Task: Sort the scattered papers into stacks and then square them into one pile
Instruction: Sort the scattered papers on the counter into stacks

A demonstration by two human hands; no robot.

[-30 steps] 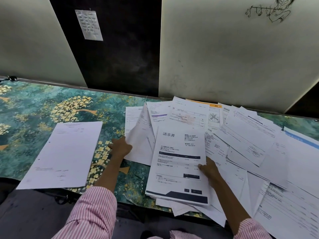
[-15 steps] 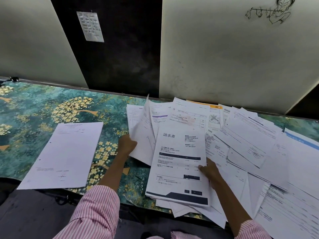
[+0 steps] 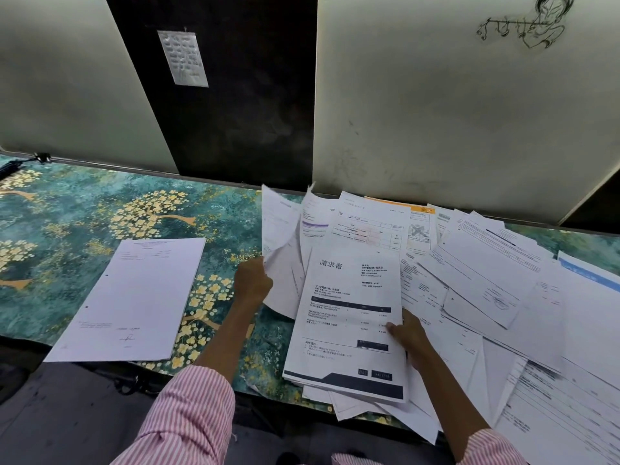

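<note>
Left hand [image 3: 253,284] grips a raised sheet [image 3: 283,273] just left of the invoice [image 3: 349,317]. Right hand [image 3: 407,337] pinches the invoice's right edge. The stack [image 3: 134,297] lies further left, nearer the left hand.

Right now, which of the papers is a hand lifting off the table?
The white sheet at the left edge of the heap: the left hand grips it, and its top stands up, curling. The invoice in the right hand lies flat.
</note>
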